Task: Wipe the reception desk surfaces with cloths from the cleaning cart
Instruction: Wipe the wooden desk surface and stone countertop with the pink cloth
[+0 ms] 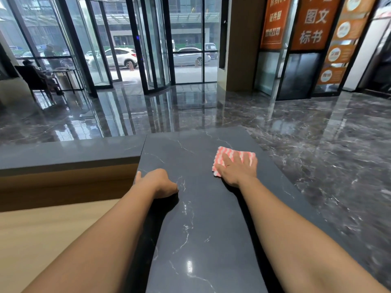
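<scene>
**Cloth flat under the right hand, far end of the stone top left to wipe**

We have the pink-and-white striped cloth (235, 153) lying on the dark stone desk top (190, 229), toward its far right part. Our right hand (237, 168) presses it down with the fingers straight and spread, not clamped round it. The cloth's far edge and left corner show beyond the hand.

Our left hand (157, 182) sits at the left edge of the same slab with the fingers curled. We cannot tell whether they hook over the edge or only rest there (it reads as a brace either way).

To the left the slab drops to a lower wooden work surface (53, 225), and a dark ledge (69, 149) runs off along the far left. Beyond the slab's far and right edges lies the polished marble floor (317, 134). The cleaning cart is not in view.

We judge the wipe to be under way.

What could go wrong:
- The cloth is near the far right corner. A long stroke with an open palm could carry it over the edge and drop it on the floor.
- A flat hand holds the cloth by friction alone, so on glossy stone it may bunch up or slide out, leaving streaks.
- Leaning far forward puts our weight on the left hand, which could slip off the edge.
</scene>
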A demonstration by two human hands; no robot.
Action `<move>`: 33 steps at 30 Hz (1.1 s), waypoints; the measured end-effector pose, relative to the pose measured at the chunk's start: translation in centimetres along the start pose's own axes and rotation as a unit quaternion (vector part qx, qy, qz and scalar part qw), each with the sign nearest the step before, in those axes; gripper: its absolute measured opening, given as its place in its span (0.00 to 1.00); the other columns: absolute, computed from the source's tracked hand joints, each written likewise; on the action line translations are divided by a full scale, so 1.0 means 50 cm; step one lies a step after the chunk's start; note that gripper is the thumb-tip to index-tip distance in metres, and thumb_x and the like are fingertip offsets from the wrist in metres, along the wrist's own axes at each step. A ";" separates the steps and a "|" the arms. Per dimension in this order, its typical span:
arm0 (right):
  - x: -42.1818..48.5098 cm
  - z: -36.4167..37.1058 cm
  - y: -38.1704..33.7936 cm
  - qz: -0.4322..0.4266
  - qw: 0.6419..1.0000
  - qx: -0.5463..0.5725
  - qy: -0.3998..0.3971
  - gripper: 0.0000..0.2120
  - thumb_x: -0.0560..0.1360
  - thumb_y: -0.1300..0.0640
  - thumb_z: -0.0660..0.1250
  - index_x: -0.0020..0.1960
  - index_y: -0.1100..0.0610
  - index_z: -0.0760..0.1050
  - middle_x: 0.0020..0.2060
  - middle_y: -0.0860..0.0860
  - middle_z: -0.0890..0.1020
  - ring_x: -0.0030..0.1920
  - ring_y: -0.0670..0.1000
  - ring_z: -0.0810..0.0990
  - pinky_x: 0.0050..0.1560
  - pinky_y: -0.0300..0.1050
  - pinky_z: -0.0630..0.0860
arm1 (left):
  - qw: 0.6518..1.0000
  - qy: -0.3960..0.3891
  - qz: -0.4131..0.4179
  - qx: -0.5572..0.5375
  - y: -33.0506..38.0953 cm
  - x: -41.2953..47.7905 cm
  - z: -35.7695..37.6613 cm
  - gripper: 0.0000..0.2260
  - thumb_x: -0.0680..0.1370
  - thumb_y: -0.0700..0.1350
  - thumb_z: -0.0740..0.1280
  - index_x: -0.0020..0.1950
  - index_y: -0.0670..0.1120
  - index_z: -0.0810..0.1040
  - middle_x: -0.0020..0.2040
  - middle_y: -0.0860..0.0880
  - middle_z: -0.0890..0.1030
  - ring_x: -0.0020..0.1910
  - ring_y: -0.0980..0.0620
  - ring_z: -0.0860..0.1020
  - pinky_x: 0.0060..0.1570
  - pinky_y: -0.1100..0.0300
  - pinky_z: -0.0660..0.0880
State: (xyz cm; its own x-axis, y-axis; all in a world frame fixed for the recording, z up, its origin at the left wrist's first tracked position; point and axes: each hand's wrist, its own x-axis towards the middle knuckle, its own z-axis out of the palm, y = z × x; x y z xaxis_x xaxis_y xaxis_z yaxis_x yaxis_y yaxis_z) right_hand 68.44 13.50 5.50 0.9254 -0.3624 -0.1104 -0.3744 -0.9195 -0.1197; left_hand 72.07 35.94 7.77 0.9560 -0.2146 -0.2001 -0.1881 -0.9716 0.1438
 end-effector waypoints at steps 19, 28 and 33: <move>-0.105 0.016 -0.020 0.035 0.999 -0.002 -0.012 0.27 0.82 0.43 0.43 0.80 0.46 0.42 0.79 0.55 0.41 0.78 0.60 0.39 0.74 0.60 0.34 | 0.994 0.077 0.059 0.047 -0.033 -0.037 0.024 0.21 0.76 0.65 0.57 0.56 0.50 0.75 0.60 0.49 0.78 0.66 0.49 0.72 0.73 0.41 0.40; -0.159 0.048 -0.161 -0.064 0.998 0.014 -0.016 0.30 0.83 0.44 0.46 0.80 0.52 0.41 0.79 0.56 0.41 0.78 0.58 0.36 0.73 0.59 0.34 | 0.994 0.007 0.109 0.027 -0.019 -0.150 0.005 0.30 0.71 0.65 0.68 0.66 0.46 0.73 0.64 0.48 0.77 0.63 0.47 0.75 0.65 0.52 0.68; -0.157 0.046 -0.142 -0.092 0.995 0.029 -0.017 0.28 0.83 0.46 0.45 0.80 0.52 0.43 0.79 0.56 0.42 0.78 0.55 0.38 0.75 0.55 0.36 | 0.995 -0.078 0.058 -0.022 -0.023 -0.170 0.029 0.33 0.61 0.70 0.73 0.55 0.48 0.77 0.55 0.49 0.80 0.53 0.47 0.78 0.59 0.51 0.75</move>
State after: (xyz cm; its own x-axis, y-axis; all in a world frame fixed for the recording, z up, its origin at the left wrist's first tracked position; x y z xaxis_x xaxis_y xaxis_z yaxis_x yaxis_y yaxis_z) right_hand 63.72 23.22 4.96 0.9764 -0.1836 -0.1138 -0.2033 -0.9589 -0.1979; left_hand 63.85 38.73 7.88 0.8816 -0.3404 -0.3270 -0.2809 -0.9351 0.2160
